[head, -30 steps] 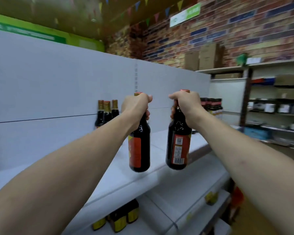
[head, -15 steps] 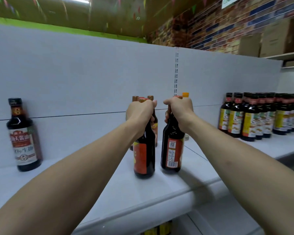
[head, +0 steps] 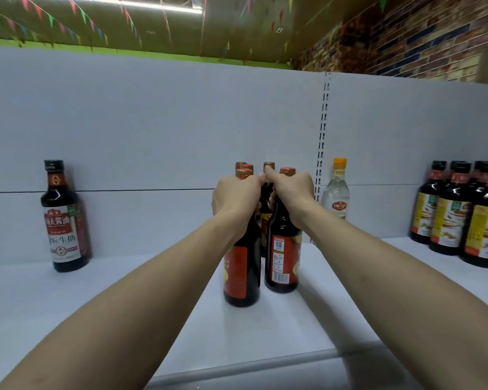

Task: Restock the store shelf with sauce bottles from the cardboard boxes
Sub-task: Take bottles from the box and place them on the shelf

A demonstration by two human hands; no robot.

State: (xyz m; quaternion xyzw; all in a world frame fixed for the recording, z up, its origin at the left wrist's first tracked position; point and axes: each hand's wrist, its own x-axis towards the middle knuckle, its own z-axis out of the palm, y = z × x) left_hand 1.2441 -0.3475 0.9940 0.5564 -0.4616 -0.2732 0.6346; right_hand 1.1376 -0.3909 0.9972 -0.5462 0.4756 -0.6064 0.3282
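At the far left of the white shelf [head: 119,311] a lone dark soy bottle [head: 65,218] stands upright against the grey back panel [head: 152,130], its label facing out.

Toward the middle, the left hand [head: 237,198] has its fingers curled round the neck of the left sauce bottle [head: 241,274]. This bottle stands on the shelf with its long axis vertical and its gold-brown cap pointing up above the knuckles. Its red label is turned to the front and left.

Just beside it, the right sauce bottle [head: 282,257] is also upright on the shelf, cap up, with its barcode panel facing the camera. The right hand [head: 290,190] wraps round its neck, and 1 fingertip reaches across toward the left hand. The 2 bottles are close together; whether they touch cannot be told.

Directly behind them, the caps of 3 more bottles [head: 268,166] show above the hands, near the back panel.

Further right, past the slotted upright, a clear bottle with an orange cap [head: 337,198] stands by the panel. At the far right is a tight cluster of dark bottles with yellow labels [head: 462,220], all upright.
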